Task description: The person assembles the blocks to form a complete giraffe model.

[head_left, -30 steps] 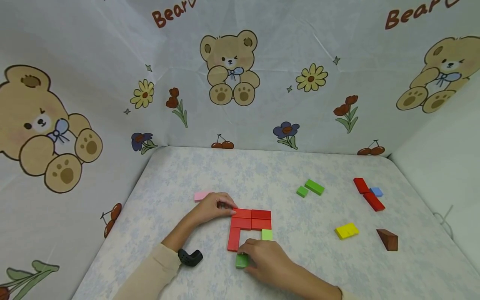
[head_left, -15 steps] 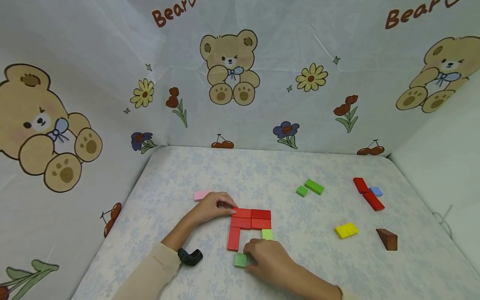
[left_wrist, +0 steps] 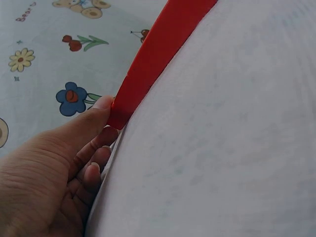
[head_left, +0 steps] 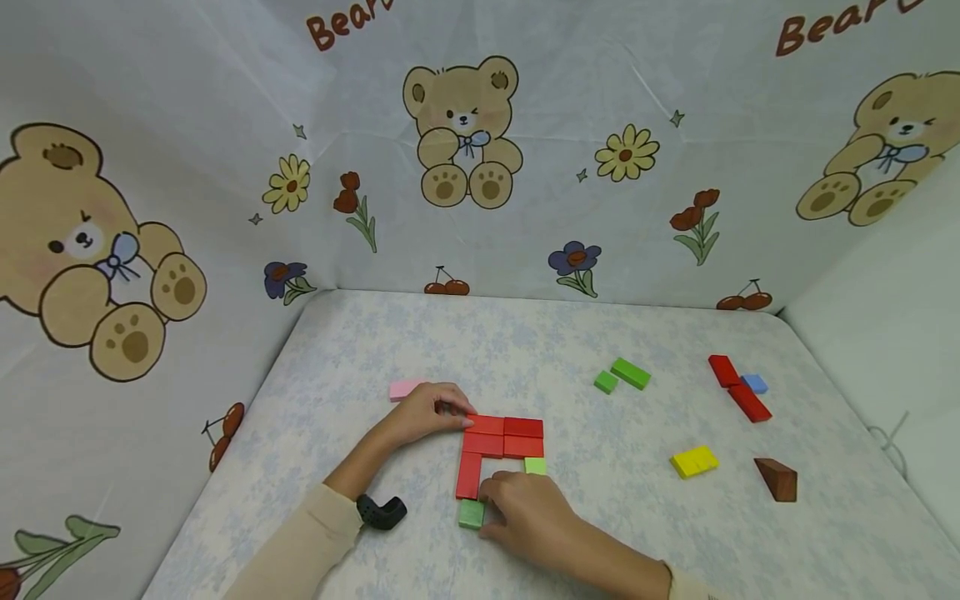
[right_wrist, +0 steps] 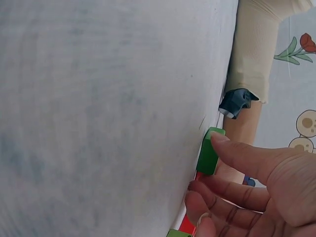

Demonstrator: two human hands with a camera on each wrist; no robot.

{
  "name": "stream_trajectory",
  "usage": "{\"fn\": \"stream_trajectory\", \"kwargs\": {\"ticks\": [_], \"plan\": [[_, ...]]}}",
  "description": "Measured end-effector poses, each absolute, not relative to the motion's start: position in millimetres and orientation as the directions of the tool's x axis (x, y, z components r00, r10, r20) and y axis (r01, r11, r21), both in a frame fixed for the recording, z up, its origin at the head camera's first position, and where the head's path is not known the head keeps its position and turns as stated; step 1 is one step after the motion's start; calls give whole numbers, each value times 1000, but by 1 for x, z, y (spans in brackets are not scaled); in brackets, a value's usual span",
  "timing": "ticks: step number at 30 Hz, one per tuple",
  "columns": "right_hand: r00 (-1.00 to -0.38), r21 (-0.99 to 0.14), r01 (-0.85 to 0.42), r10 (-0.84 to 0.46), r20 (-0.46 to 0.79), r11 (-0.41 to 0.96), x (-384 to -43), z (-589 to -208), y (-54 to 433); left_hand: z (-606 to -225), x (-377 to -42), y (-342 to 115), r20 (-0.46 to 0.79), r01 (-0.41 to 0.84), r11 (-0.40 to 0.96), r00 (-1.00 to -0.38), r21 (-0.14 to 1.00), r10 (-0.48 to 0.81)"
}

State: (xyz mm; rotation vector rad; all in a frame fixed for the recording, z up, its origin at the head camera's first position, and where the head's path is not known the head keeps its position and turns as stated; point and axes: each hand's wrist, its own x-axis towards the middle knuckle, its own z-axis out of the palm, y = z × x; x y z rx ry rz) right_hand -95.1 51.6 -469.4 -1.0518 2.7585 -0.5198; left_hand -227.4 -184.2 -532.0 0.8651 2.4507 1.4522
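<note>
My left hand (head_left: pixel 429 412) rests at the upper left corner of several flat red blocks (head_left: pixel 483 443). Its thumb and index finger hold the end of the nearest red block (left_wrist: pixel 148 59), seen in the left wrist view. A small green block (head_left: pixel 471 514) lies at the lower end of the upright red block (head_left: pixel 468 475). My right hand (head_left: pixel 536 512) pinches that green block (right_wrist: pixel 209 157) between thumb and index finger, from its right side. A light green block (head_left: pixel 535 466) sits below the right end of the red rows, partly hidden by the right hand.
A pink block (head_left: pixel 405 389) lies behind the left hand. To the right are two green blocks (head_left: pixel 631 373), a yellow block (head_left: pixel 694 461), a brown wedge (head_left: pixel 777 480), two red blocks (head_left: pixel 750 402) and a blue block (head_left: pixel 754 383). A black device (head_left: pixel 382 512) is at the left wrist.
The right hand has moved the green block left and slightly away from the person, up to the lower end of the upright red block. The left hand stays at the red corner.
</note>
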Motion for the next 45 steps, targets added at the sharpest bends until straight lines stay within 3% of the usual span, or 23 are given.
{"fn": "stream_trajectory", "kwargs": {"ticks": [27,34,39,45], "plan": [[-747,-321,-620,-664,-41,716,-102,-473,45,-534,-229,-184,164,404,333,-811,852,562],[-753,-394,-584,-655,-63,710,-105,-463,52,-532,-226,-182,146,395,360,-818,845,556],[-779,-492,-555,-626,24,671,-123,-444,70,-534,-223,-182,148,395,371,-826,841,544],[-830,-501,-535,-535,158,680,-158,-424,105,-533,-227,-184,163,421,362,-808,832,566]]}}
